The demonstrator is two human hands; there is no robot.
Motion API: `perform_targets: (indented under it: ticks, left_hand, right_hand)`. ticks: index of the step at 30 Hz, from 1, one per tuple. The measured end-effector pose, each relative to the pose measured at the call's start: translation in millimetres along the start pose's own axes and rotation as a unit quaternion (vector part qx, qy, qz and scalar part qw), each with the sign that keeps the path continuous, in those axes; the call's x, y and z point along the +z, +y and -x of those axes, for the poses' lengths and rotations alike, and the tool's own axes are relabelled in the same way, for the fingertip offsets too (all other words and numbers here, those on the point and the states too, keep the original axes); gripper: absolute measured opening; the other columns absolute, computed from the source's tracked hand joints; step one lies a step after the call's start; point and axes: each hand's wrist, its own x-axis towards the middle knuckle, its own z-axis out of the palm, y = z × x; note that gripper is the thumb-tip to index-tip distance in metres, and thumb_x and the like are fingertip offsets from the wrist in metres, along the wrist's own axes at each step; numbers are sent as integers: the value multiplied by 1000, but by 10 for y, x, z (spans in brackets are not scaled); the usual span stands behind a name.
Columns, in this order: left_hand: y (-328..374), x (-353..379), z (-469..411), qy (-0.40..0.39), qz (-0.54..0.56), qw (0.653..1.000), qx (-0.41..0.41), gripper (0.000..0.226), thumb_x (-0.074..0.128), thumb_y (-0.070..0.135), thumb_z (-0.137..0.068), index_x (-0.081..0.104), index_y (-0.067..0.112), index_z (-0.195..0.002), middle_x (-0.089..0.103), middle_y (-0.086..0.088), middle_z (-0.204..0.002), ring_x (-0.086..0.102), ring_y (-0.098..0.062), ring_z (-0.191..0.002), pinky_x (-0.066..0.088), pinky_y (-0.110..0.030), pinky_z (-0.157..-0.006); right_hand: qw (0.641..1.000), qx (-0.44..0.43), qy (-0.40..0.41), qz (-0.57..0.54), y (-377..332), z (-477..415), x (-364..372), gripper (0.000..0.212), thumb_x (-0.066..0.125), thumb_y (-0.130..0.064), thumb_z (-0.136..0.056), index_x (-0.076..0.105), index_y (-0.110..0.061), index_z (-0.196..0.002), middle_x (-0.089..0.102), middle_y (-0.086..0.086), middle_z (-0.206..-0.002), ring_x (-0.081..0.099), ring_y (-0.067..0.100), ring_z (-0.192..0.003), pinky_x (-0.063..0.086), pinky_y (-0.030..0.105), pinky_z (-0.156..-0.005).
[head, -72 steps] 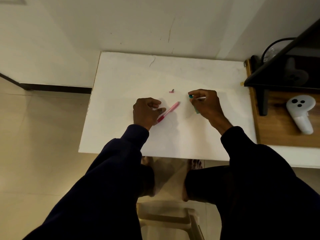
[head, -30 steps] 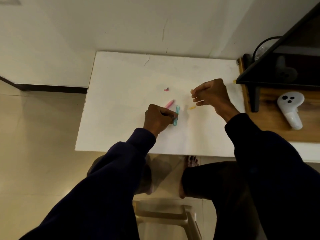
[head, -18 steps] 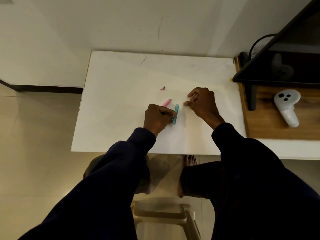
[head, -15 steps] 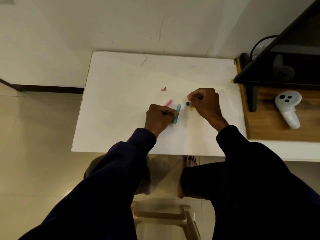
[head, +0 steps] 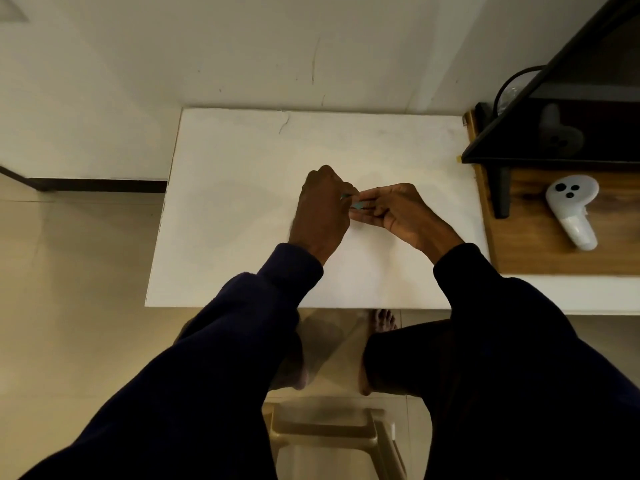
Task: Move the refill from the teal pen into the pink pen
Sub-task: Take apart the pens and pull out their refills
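Note:
Both my hands meet above the middle of the white table. My left hand and my right hand are closed fingertip to fingertip around the teal pen. Only small slivers of its teal plastic show between the fingers. The fingers cover where one teal part ends and the other begins. I cannot see the refill. The pink pen and its small loose piece are out of sight, apparently behind my left hand.
A white controller lies on a wooden board to the right, under a black shelf frame. The table's left edge drops to the floor. A plastic stool and bare feet are below the front edge.
My left hand has lifted off the table and moved up and right. My right hand came in to meet it. The teal barrel no longer lies on the table; the pink pen is now hidden.

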Motion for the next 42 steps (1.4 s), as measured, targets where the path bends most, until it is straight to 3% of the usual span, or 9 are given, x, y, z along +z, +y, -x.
perform_targets:
  ticks: [4, 8, 11, 13, 17, 25, 31, 35, 42]
  left_hand:
    - [-13, -26, -46, 27, 34, 999, -30, 19, 65, 2, -96, 81, 6, -104, 68, -13, -110, 63, -25, -106, 48, -28, -86]
    - [-56, -63, -77, 50, 89, 994, -44, 15, 69, 2, -95, 81, 3, -105, 72, -13, -109, 69, -25, -102, 55, -35, -89]
    - [-122, -99, -94, 67, 102, 990, -65, 15, 72, -2, -92, 81, 2, -103, 74, -14, -105, 69, -18, -91, 47, -7, -74]
    - [-173, -129, -107, 72, 130, 984, -94, 14, 72, 0, -93, 82, 3, -103, 77, -13, -103, 67, -14, -86, 44, -1, -70]
    - [-257, -164, -91, 82, 207, 966, -132, 15, 74, 3, -93, 82, 4, -105, 81, -10, -103, 75, -19, -93, 59, -21, -85]
    - [-423, -134, 30, 102, 312, 917, -225, 17, 76, 0, -90, 82, 4, -105, 81, -13, -102, 72, -18, -87, 57, -25, -78]
    - [-430, -61, 79, 100, 356, 887, -276, 19, 70, -10, -88, 82, 4, -94, 80, -16, -95, 76, -26, -88, 64, -37, -93]
    - [-392, 32, 96, 99, 352, 887, -282, 15, 76, -5, -86, 83, 6, -94, 81, -13, -93, 78, -31, -93, 63, -32, -85]
    - [-275, 248, 109, 113, 319, 908, -248, 10, 89, 15, -81, 82, 12, -89, 80, -2, -79, 79, -17, -74, 64, -25, -76]
  right_hand:
    - [1000, 4, 7, 13, -14, -12, -11, 37, 33, 24, -89, 65, 19, -108, 69, 37, -111, 72, 48, -103, 57, 47, -100]
    - [1000, -7, -5, 27, -19, -18, -21, 17, 57, 15, -94, 70, 11, -104, 71, 33, -114, 73, 45, -105, 58, 45, -100]
    - [999, -22, -24, 42, -24, -27, -61, 17, 67, 11, -90, 71, 10, -107, 75, 27, -107, 76, 36, -96, 62, 37, -92]
    - [997, -38, -23, 61, -38, -30, -71, 19, 71, 6, -90, 71, 10, -108, 76, 24, -101, 78, 30, -87, 64, 32, -84]
    - [989, -64, 1, 130, -83, -36, -56, 18, 75, 0, -89, 74, 7, -106, 76, 22, -94, 75, 25, -77, 61, 29, -79]
    - [949, -99, 1, 299, -177, -3, -69, 17, 73, 2, -90, 80, -5, -104, 78, 14, -91, 69, 17, -81, 60, 30, -75]
    - [952, -92, 28, 291, -299, 10, -132, 18, 71, -4, -93, 79, -19, -93, 77, 5, -95, 67, 11, -81, 61, 32, -81]
    - [969, -70, 22, 238, -413, 55, -89, 11, 73, -8, -92, 79, -18, -91, 79, 1, -98, 66, 15, -85, 60, 40, -91]
    - [969, -44, -23, 242, -627, 206, 26, 6, 81, -13, -86, 80, -19, -87, 81, 2, -90, 74, 16, -88, 61, 37, -92]
